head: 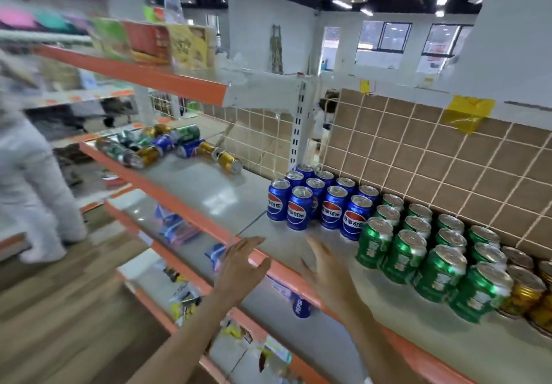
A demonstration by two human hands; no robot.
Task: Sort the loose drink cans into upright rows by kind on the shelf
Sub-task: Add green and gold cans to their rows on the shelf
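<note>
Shop shelf (209, 192): both hands, left hand (243, 259) and right hand (324, 267), empty with fingers spread; reaching for the loose cans (155, 144) could topple upright Pepsi cans (316, 201).

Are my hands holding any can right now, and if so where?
Neither. The left hand and right hand are both open, above the shelf edge, holding nothing.
</note>
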